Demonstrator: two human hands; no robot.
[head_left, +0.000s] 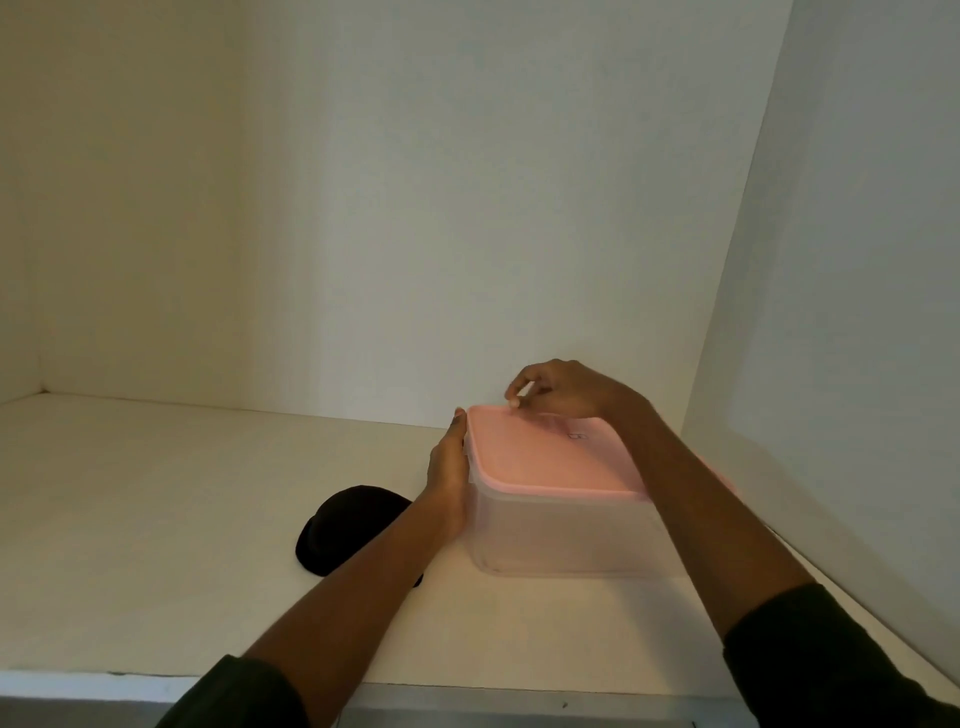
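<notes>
A translucent plastic container (566, 535) with a pink lid (550, 457) stands on the white shelf (182, 519), towards the right side wall. My left hand (449, 467) lies flat against the container's left side, fingers straight and pointing to the back. My right hand (561, 387) hovers over the far edge of the lid with loosely curled fingers, and one fingertip touches the lid near its far left corner. Both forearms reach in from the front edge.
A black rounded object (348, 525), possibly a cap, lies on the shelf just left of the container, partly under my left forearm. White walls close the space at the back, left and right (831, 312). The shelf's front edge (78, 686) runs along the bottom.
</notes>
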